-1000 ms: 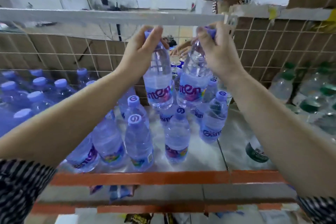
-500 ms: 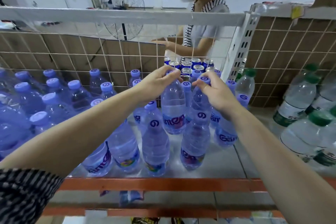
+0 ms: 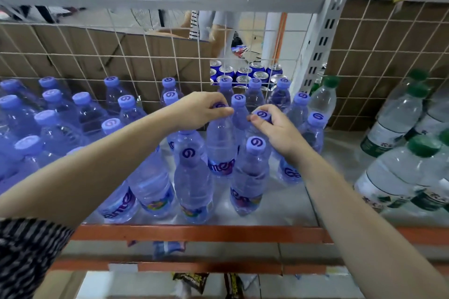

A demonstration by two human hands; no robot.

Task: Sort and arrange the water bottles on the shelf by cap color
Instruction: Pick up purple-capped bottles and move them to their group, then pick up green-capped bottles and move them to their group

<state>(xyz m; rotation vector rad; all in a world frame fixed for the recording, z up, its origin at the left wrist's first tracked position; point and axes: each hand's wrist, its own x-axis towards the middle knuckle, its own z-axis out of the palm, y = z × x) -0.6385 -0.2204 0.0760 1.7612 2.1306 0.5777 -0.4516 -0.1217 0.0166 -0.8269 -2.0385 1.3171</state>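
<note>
Water bottles with purple caps: where do they stand?

On the shelf. They fill its left and middle, upright, from the orange front rail at the near edge back to the wire mesh at the far side.

And the right end of it?

There the green-capped bottles crowd together. A bare strip of shelf lies between them and the purple ones, though one green-capped bottle stands at the far side just beside the purple group.

What are the hands doing?

Both reach in from the near side. The left hand has its fingers curled down over the purple cap of a bottle in the middle of the cluster and grips it. The right hand pinches the neighbouring cap, just to the right, between thumb and fingertips.

Are those two bottles set down?

I cannot tell. Both are upright, but nearer bottles hide their bases.

Anything smaller?

Blue cans, packed close together beyond the mesh on the far side.
</note>
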